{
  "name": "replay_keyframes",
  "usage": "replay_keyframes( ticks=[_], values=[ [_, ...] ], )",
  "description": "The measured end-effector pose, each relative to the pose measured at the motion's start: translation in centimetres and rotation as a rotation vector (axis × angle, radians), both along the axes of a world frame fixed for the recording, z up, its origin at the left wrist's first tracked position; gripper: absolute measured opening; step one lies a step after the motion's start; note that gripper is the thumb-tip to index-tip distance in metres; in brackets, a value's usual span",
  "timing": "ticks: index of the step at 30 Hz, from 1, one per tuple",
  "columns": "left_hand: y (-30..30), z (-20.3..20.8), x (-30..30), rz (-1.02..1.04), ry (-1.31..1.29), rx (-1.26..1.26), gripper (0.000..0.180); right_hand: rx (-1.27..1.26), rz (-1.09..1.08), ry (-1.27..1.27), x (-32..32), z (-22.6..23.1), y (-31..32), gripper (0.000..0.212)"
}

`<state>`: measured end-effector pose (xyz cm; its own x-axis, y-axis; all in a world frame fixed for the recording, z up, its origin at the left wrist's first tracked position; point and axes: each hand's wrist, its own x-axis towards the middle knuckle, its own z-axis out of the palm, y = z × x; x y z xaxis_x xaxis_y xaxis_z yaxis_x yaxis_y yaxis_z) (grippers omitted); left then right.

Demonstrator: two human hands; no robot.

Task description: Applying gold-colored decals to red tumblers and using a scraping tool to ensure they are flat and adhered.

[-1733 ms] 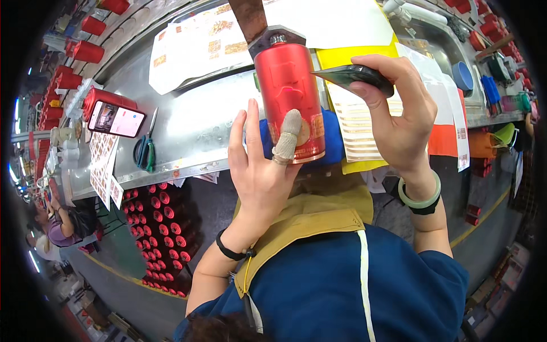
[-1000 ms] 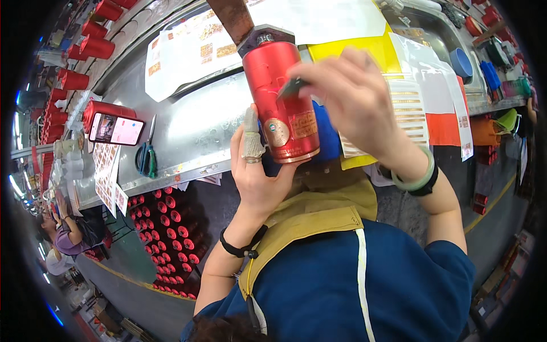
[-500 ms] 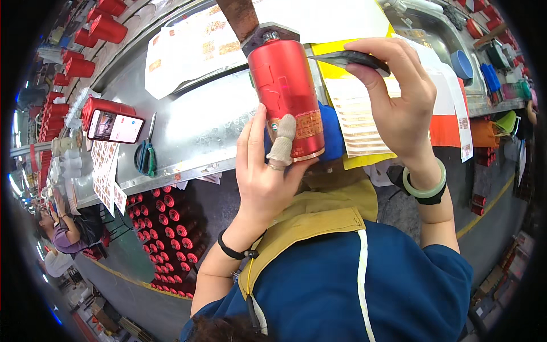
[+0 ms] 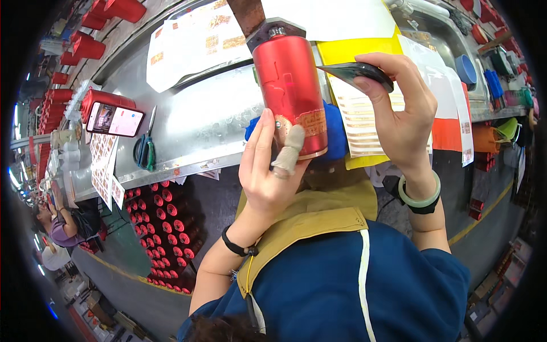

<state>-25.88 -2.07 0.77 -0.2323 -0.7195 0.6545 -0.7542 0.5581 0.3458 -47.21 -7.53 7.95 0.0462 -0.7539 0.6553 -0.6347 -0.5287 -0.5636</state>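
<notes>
1. Can: a red cylinder, upright on a metal mount above the steel bench, straight in front of the person.
2. Left hand lies open against the can's lower part. Its fingers are spread along the side, and one, wrapped in a pale cot, presses on the gold label near the bottom rim.
3. Right hand is pinched shut on a dark flat tool, thumb under and fingers over. The tool's tip points at the can's right side and seems to stand just off it; I cannot tell whether it touches.
4. Judged from this, the gold label is already on the can's lower band and is being smoothed down. The upper part of the can is bare red.
5. Behind the right hand lie yellow sheets with rows of gold strips, so more labels appear to be waiting.
6. To the left on the bench sit a phone and scissors. Many more red cans are stacked below the bench edge.
</notes>
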Motion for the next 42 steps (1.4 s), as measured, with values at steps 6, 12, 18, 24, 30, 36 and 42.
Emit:
replay_keyframes(
  ticks=[6,12,18,24,30,36,42],
  values=[
    [0.3,-0.6,-0.1,-0.007,0.004,-0.008,0.063,0.023,0.001,0.008,0.2,-0.4,0.3,0.025],
    [0.4,0.4,-0.5,0.03,0.005,0.056,0.07,-0.042,0.065,0.027,0.9,-0.5,-0.3,0.025],
    [0.0,-0.3,0.7,0.031,0.24,0.182,0.088,-0.128,0.417,0.305,2.9,-1.8,3.4,0.023],
    [0.2,-0.3,1.1,0.047,0.225,0.171,0.084,-0.192,0.09,0.339,1.9,-1.5,-1.6,0.017],
    [0.1,-0.8,1.4,0.007,0.243,0.216,0.082,-0.047,0.322,0.257,3.4,-1.9,0.7,0.019],
    [-0.2,-1.4,1.8,-0.038,0.274,0.23,0.08,-0.161,0.335,0.269,3.3,-2.7,1.5,0.017],
    [0.1,-1.3,2.2,-0.049,0.262,0.236,0.076,-0.222,0.103,0.302,2.2,-1.3,-2.0,0.019]
  ],
)
